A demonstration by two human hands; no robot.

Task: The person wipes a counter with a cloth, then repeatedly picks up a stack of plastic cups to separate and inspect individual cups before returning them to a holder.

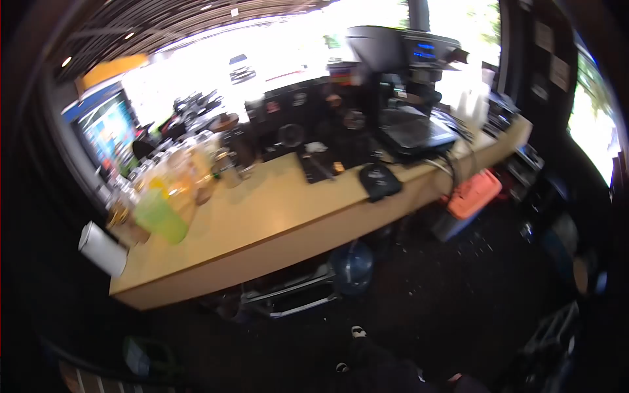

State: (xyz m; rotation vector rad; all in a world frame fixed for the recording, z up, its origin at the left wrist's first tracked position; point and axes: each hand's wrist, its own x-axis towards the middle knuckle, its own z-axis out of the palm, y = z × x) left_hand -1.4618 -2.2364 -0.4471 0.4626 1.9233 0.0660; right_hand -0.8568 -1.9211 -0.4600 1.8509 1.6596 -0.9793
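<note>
A small part of one hand, probably my right hand [455,378], shows at the bottom edge beside dark clothing; its fingers are too dark and small to make out. My left hand is out of the frame. Ahead runs a long wooden counter [262,213]. On its left part stand a green translucent cup [160,217] and several bottles. A white cylinder [103,250] leans at the left end. Toward the right is a black coffee grinder [409,56] over a black tray, with a black pad [379,181] at the counter edge.
Below the counter are an orange-lidded bin [473,194], a large blue water bottle [352,267] and a metal rack [291,295]. Crates [550,334] stand at the lower right. White cups [473,105] are on the right part of the counter. Small bits lie on the dark floor.
</note>
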